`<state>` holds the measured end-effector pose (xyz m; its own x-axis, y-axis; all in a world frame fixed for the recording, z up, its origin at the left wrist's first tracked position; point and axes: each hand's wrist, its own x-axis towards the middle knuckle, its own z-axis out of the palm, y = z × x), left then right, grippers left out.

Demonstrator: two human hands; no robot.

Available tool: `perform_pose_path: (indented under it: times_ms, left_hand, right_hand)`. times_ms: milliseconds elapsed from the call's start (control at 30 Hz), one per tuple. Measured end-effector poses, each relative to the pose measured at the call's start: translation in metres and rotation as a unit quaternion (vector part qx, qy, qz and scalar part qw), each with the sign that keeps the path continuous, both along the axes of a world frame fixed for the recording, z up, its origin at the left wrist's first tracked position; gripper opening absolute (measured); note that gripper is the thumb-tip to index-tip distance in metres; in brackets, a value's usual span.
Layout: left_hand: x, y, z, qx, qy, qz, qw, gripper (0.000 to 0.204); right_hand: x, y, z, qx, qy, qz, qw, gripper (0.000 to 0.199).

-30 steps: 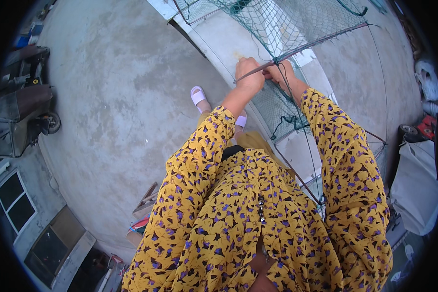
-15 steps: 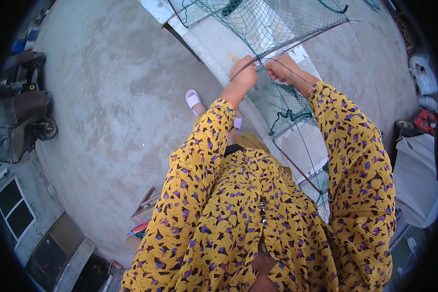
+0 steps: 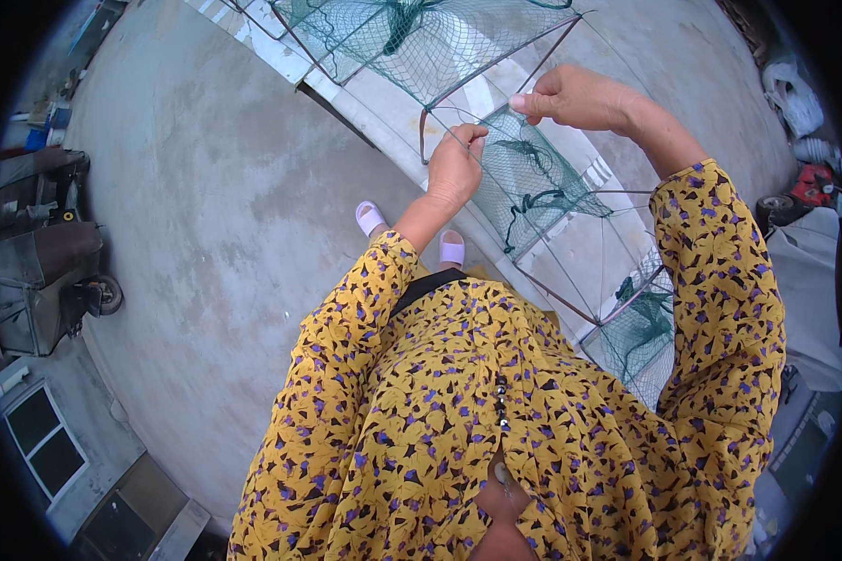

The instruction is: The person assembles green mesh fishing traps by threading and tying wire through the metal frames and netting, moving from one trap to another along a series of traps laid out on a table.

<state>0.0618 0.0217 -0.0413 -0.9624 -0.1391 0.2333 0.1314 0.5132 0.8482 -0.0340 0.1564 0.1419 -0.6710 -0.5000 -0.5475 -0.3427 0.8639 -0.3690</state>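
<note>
Two bare hands work up at a green fishing net [image 3: 533, 178] stretched over a thin metal wire frame [image 3: 496, 70]. This long folding net trap runs from the top of the view down past the person's right side, hanging above a concrete floor [image 3: 206, 215]. The left hand [image 3: 456, 168] is closed, its fingertips pinched on the mesh just where a frame wire bends. The right hand [image 3: 575, 96] sits a little higher and to the right, thumb and fingers pressed together on a strand or wire of the same net; exactly what lies between them is too fine to tell. The hands are near each other but not touching.

Both arms wear yellow sleeves [image 3: 720, 280] with a purple and black leaf print, part of the same blouse that fills the lower middle of the view. Two pale lilac slippers [image 3: 370, 218] show on the floor below the left hand, one beside the other. A pale raised strip [image 3: 365, 93], perhaps a kerb, runs diagonally across the floor under the net. More green mesh [image 3: 646, 327] bunches lower down by the right elbow. At the left edge of the floor stands a dark wheeled cart or vehicle [image 3: 47, 271], and at the right edge lie grey sheeting [image 3: 805, 280] and something red [image 3: 814, 182].
</note>
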Motion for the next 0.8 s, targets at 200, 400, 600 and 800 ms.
perform_pose_path:
  times_ms: [200,400,600,800]
  left_hand:
    - [-0.015,0.026,0.034,0.259,-0.159,-0.113,0.946,0.025]
    - [-0.007,0.008,0.035,0.268,-0.166,-0.169,0.934,0.024]
    - [-0.011,0.000,0.044,0.289,-0.142,-0.175,0.930,0.021]
    - [-0.019,-0.011,0.083,0.353,-0.135,-0.169,0.910,0.024]
  right_hand:
    - [-0.015,0.022,0.020,-0.175,-0.038,-0.107,0.978,0.040]
    - [-0.002,0.009,0.003,-0.326,-0.077,-0.222,0.916,0.035]
    - [0.008,0.001,0.020,-0.555,-0.120,-0.236,0.789,0.036]
    - [0.012,-0.012,0.049,-0.654,-0.226,-0.138,0.709,0.026]
